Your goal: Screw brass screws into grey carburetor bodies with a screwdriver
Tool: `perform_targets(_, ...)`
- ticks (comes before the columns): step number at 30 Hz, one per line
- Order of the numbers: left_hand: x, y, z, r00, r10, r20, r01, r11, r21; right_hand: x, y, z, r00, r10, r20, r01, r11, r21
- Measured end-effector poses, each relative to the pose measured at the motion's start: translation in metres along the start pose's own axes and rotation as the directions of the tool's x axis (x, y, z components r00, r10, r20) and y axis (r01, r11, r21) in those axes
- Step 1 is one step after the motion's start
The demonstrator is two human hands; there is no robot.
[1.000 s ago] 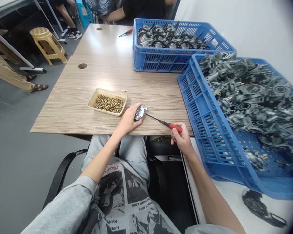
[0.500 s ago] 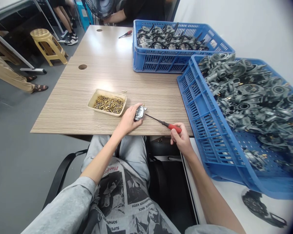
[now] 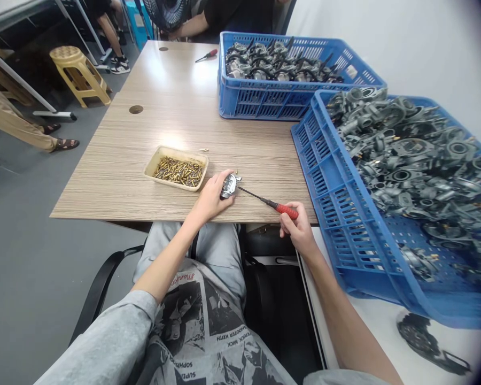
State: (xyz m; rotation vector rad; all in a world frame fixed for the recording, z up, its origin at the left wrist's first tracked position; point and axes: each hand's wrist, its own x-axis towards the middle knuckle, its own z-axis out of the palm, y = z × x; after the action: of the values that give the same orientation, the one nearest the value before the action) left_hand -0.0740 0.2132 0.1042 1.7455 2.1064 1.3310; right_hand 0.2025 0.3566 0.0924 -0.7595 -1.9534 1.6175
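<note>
My left hand [image 3: 215,195] is closed around a small silver carburetor body [image 3: 229,185], holding it on the table near its front edge. In my right hand [image 3: 299,227] is the red handle of a screwdriver [image 3: 286,210]. Its dark shaft points left, and the tip is at the right side of the carburetor body; whether it touches a screw there is too small to tell. Left of my left hand stands a cream plastic tub [image 3: 148,170] with many small brass pieces [image 3: 178,171] in it. A few loose brass pieces [image 3: 203,149] lie on the table behind the tub.
A blue crate [image 3: 260,101] of carburetors with black parts stands at the back. Another blue crate [image 3: 332,176], piled with grey carburetor bodies [image 3: 412,149], is on my right. A second screwdriver [image 3: 207,55] lies far off. Past the table are a person's arm [image 3: 192,25] and a fan.
Both hands, the carburetor body and the screwdriver stay in nearly the same place. In the background, a person's foot has shifted slightly.
</note>
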Motion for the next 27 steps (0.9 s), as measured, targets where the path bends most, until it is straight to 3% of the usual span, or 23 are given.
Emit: perform_targets(27,0.0005,0.0016,-0.0014,1.000,0.004,0.001,-0.004,1.000,-0.002,0.0000,0.0001,-0.0001,1.000,-0.003,0.010,0.003,1.000,0.016)
